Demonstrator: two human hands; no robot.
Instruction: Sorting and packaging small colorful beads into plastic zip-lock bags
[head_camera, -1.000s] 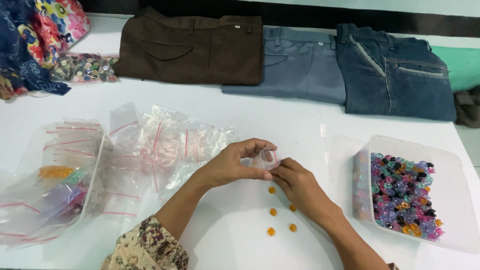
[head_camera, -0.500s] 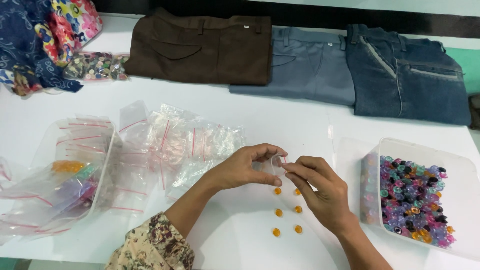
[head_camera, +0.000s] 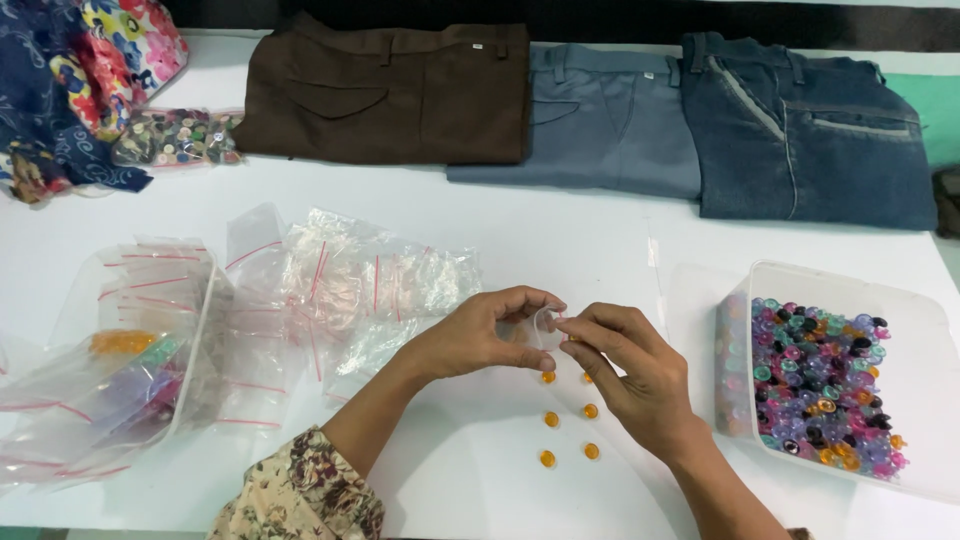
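Small clear bag (head_camera: 545, 325) mostly hidden behind fingertips of left hand (head_camera: 480, 335) and right hand (head_camera: 630, 365); contents unreadable. Clear tub (head_camera: 905, 310) cut by right edge. Zip bags (head_camera: 60, 400) run off left edge

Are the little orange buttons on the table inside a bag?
No, the orange buttons lie loose on the white table, just below both hands.
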